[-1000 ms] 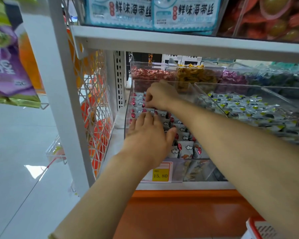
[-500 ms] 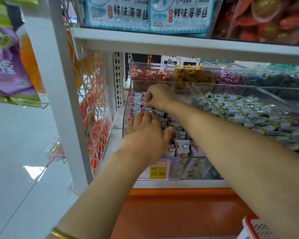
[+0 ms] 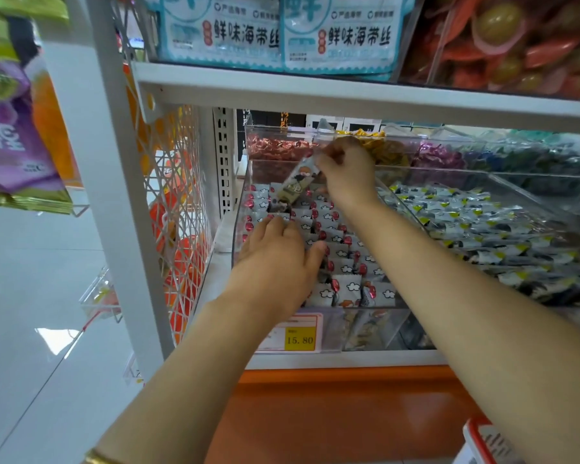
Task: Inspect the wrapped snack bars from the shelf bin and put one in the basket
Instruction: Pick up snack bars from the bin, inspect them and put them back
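A clear shelf bin (image 3: 240, 209) holds rows of wrapped snack bars (image 3: 340, 254), white with cloud prints and red spots. My right hand (image 3: 347, 169) pinches one wrapped snack bar (image 3: 295, 185) by its top end and holds it tilted above the back of the bin. This bar shows a cartoon figure on a pale green wrapper. My left hand (image 3: 277, 267) lies flat, palm down, on the bars at the bin's front left, fingers together. A corner of the red and white basket (image 3: 479, 437) shows at the bottom right.
A white shelf board (image 3: 349, 95) hangs low over the bin. More clear bins of wrapped sweets (image 3: 476, 219) sit to the right and behind. A yellow price tag (image 3: 300, 339) reads 15.80. A white wire mesh side panel (image 3: 178, 202) bounds the left.
My right hand has risen from the bars and lifted one wrapped bar out of the bin. My left hand stays pressed on the front rows.
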Demonstrator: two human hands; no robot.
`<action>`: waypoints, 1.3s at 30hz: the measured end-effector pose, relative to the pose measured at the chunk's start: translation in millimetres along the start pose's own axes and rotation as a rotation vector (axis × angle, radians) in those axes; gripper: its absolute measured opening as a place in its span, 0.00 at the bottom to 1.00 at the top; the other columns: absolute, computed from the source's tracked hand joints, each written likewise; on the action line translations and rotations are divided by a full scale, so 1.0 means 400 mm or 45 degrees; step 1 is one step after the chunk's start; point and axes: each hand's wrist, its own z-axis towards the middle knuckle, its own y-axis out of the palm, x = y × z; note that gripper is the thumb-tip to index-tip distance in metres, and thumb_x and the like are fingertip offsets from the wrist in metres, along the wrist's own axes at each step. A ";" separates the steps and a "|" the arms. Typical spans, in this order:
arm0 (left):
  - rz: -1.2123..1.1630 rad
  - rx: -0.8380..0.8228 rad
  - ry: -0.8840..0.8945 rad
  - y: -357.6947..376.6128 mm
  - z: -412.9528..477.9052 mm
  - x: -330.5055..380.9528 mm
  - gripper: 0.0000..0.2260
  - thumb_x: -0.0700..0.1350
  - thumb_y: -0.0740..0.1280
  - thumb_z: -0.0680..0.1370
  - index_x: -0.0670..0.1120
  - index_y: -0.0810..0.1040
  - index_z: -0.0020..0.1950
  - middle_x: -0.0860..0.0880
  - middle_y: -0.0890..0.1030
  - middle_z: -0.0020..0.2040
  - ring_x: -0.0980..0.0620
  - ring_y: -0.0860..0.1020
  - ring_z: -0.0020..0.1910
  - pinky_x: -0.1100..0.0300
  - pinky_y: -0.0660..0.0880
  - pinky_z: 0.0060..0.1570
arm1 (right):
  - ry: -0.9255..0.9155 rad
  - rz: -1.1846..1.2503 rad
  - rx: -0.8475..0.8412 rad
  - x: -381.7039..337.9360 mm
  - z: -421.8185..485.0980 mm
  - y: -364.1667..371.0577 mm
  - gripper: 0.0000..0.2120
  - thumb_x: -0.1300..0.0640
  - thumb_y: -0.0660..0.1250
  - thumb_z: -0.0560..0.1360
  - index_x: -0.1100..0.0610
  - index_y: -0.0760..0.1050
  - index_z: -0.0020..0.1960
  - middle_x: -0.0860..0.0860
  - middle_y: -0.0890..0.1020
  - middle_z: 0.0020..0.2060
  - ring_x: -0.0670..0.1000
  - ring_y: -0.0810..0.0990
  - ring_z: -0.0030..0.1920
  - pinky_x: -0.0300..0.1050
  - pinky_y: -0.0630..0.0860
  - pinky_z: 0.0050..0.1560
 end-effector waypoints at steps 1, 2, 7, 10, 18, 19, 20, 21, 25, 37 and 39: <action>-0.074 0.063 -0.003 -0.003 0.000 0.001 0.23 0.54 0.51 0.81 0.42 0.63 0.71 0.43 0.59 0.75 0.45 0.55 0.74 0.53 0.54 0.71 | 0.047 0.104 0.056 -0.003 -0.019 -0.021 0.05 0.58 0.62 0.78 0.57 0.70 0.44 0.57 0.79 0.48 0.57 0.80 0.46 0.51 0.80 0.45; -0.154 0.133 -0.012 -0.007 -0.001 0.003 0.21 0.53 0.53 0.82 0.41 0.65 0.70 0.44 0.60 0.74 0.45 0.57 0.73 0.54 0.56 0.70 | 0.091 0.215 0.096 -0.006 -0.041 -0.044 0.06 0.59 0.62 0.78 0.56 0.69 0.42 0.58 0.79 0.49 0.57 0.81 0.44 0.46 0.80 0.40; -0.504 0.398 -0.073 -0.025 -0.010 0.010 0.22 0.48 0.58 0.81 0.41 0.62 0.73 0.43 0.66 0.71 0.46 0.69 0.66 0.57 0.65 0.63 | 0.247 0.625 0.159 -0.020 -0.167 -0.151 0.06 0.64 0.60 0.78 0.60 0.70 0.42 0.60 0.77 0.45 0.48 0.78 0.30 0.40 0.79 0.33; -0.806 0.348 -0.114 -0.030 -0.029 0.016 0.17 0.47 0.58 0.81 0.44 0.69 0.69 0.47 0.79 0.56 0.47 0.79 0.51 0.56 0.77 0.45 | 0.352 0.793 0.129 -0.032 -0.231 -0.188 0.06 0.65 0.61 0.78 0.61 0.71 0.43 0.59 0.78 0.42 0.47 0.78 0.31 0.38 0.78 0.32; -1.193 0.373 -0.214 -0.030 -0.065 0.011 0.05 0.47 0.62 0.79 0.50 0.77 0.46 0.50 0.80 0.39 0.56 0.81 0.35 0.61 0.79 0.34 | 0.450 1.108 -0.146 -0.029 -0.305 -0.249 0.06 0.68 0.63 0.74 0.65 0.76 0.51 0.57 0.79 0.42 0.47 0.81 0.35 0.38 0.78 0.36; -1.232 0.374 -0.227 -0.030 -0.066 0.011 0.05 0.47 0.62 0.79 0.49 0.76 0.46 0.49 0.79 0.40 0.57 0.81 0.34 0.63 0.79 0.33 | 0.455 1.112 -0.163 -0.026 -0.308 -0.251 0.07 0.69 0.64 0.74 0.67 0.75 0.51 0.57 0.79 0.41 0.47 0.81 0.35 0.37 0.79 0.36; -1.291 0.366 -0.244 -0.030 -0.067 0.012 0.05 0.46 0.62 0.79 0.48 0.75 0.46 0.49 0.79 0.39 0.57 0.80 0.33 0.64 0.78 0.31 | 0.458 1.117 -0.173 -0.024 -0.310 -0.252 0.08 0.70 0.63 0.73 0.68 0.74 0.52 0.57 0.79 0.40 0.48 0.82 0.35 0.38 0.79 0.37; -1.369 0.353 -0.265 -0.031 -0.068 0.012 0.05 0.46 0.62 0.79 0.47 0.75 0.46 0.49 0.79 0.38 0.57 0.80 0.32 0.64 0.78 0.31 | 0.455 1.120 -0.177 -0.023 -0.312 -0.251 0.07 0.71 0.63 0.73 0.68 0.74 0.50 0.57 0.79 0.39 0.49 0.82 0.35 0.38 0.79 0.37; -1.775 0.215 -0.319 -0.038 -0.071 0.006 0.06 0.45 0.63 0.78 0.45 0.75 0.44 0.51 0.76 0.32 0.57 0.76 0.28 0.67 0.76 0.29 | 0.432 1.112 -0.149 -0.019 -0.312 -0.247 0.04 0.72 0.62 0.74 0.65 0.73 0.43 0.54 0.81 0.33 0.50 0.83 0.35 0.38 0.80 0.37; -1.931 0.040 -0.083 -0.042 -0.073 0.012 0.27 0.36 0.67 0.65 0.40 0.71 0.64 0.43 0.75 0.40 0.53 0.81 0.34 0.67 0.78 0.37 | 0.398 1.095 0.045 0.003 -0.300 -0.253 0.04 0.70 0.61 0.76 0.64 0.72 0.44 0.57 0.80 0.35 0.51 0.84 0.34 0.38 0.79 0.35; -1.790 0.067 -0.050 -0.042 -0.075 0.012 0.29 0.38 0.68 0.65 0.39 0.71 0.66 0.39 0.74 0.45 0.53 0.82 0.37 0.67 0.78 0.38 | 0.362 1.011 0.043 0.006 -0.300 -0.252 0.04 0.71 0.61 0.76 0.64 0.71 0.48 0.58 0.80 0.38 0.51 0.84 0.35 0.39 0.80 0.36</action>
